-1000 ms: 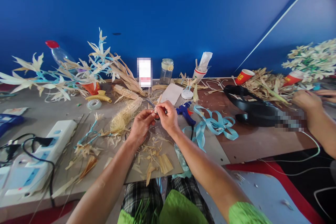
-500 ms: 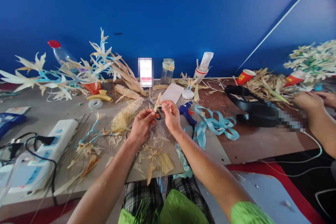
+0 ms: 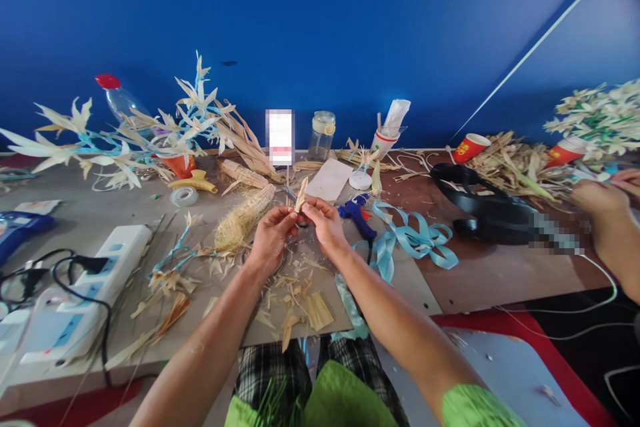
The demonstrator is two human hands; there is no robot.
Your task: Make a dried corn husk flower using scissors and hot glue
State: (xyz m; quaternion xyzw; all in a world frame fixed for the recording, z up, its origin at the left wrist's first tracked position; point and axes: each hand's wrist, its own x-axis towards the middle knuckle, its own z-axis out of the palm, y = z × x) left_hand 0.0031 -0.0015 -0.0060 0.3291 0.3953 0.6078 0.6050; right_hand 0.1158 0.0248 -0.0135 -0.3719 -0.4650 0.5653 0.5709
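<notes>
My left hand (image 3: 271,237) and my right hand (image 3: 325,223) meet above the table, fingers pinched together on a small pale corn-husk piece (image 3: 301,194) that sticks up between them. Under the hands lies a grey mat (image 3: 320,280) strewn with husk scraps (image 3: 295,297). A dried corn cob (image 3: 243,216) lies just left of my left hand. A blue glue gun (image 3: 356,215) and loops of light blue ribbon (image 3: 407,239) lie to the right of my right hand.
A white power strip (image 3: 75,297) with black cables lies at the left. Husk flowers on blue stems (image 3: 135,140) stand at the back left. A glass jar (image 3: 321,135), red paper cups (image 3: 469,146), a black bag (image 3: 487,210) and another person's hands (image 3: 603,210) are at the right.
My right hand has shifted slightly left and lower, closing in on the left hand. The husk piece now stands up between both hands' fingertips.
</notes>
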